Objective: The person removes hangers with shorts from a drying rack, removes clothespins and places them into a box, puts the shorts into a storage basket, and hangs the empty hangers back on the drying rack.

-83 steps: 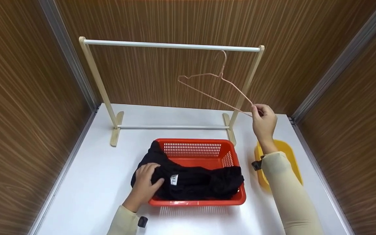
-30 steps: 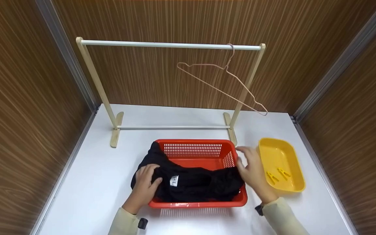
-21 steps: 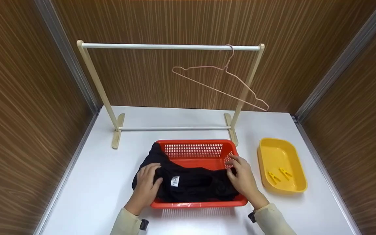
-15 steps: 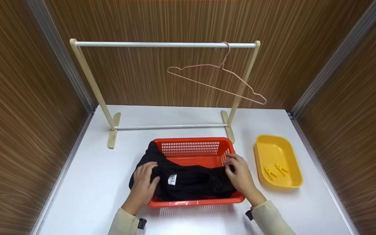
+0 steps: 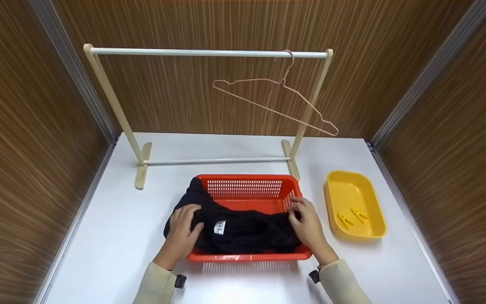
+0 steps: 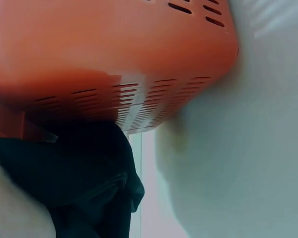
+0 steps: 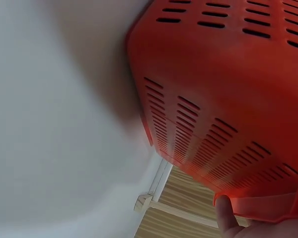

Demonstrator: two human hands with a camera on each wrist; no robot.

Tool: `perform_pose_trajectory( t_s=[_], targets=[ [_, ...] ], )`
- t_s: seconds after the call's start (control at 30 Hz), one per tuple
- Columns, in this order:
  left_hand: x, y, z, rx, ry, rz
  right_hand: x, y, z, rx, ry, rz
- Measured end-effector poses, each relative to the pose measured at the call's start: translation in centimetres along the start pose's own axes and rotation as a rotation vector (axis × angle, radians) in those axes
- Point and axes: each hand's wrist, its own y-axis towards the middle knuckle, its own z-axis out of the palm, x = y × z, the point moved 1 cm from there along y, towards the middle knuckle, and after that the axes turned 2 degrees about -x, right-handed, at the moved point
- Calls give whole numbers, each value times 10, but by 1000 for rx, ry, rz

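A black garment (image 5: 243, 232) with a white label (image 5: 220, 227) lies bunched along the front of a red plastic basket (image 5: 247, 257), spilling over its left rim. My left hand (image 5: 181, 230) grips the garment's left part, fingers over the cloth and thumb toward the label. At the basket's right end, my right hand (image 5: 308, 223) pinches the garment's other end between thumb and curled fingers. In the left wrist view, dark cloth (image 6: 84, 168) hangs outside the basket wall (image 6: 114, 39). One right-hand finger (image 7: 224, 210) shows at the basket rim in the right wrist view.
Behind the basket stands a wooden rack with a white top rail (image 5: 184, 52). From its right part hangs a pink wire hanger (image 5: 284, 81). A yellow tray (image 5: 352, 185) at right holds two yellow clothespins (image 5: 359, 215). Wood-patterned panels enclose the white table (image 5: 112, 236).
My right hand has let go of the hanger, which now hangs from the rail. It has come down to the garment's right end and taken hold there. The left hand has stayed on the cloth.
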Motion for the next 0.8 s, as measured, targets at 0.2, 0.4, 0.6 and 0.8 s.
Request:
perform_pose_trajectory(
  t_s=[0.2,0.4,0.6,0.8],
  targets=[
    [2,4,-3,18,-4,-8,4,-7,0,-46,-15,-8],
    [3,6,-5,12,18,-25,10,-14,0,-71,-98,-61],
    [7,2,-4,-61,59,-117,10,-10,-2,-43,-153,-128],
    [5,-6,-8,-96,52,-224,5,-14,-6,-46,-88,-185]
  ],
)
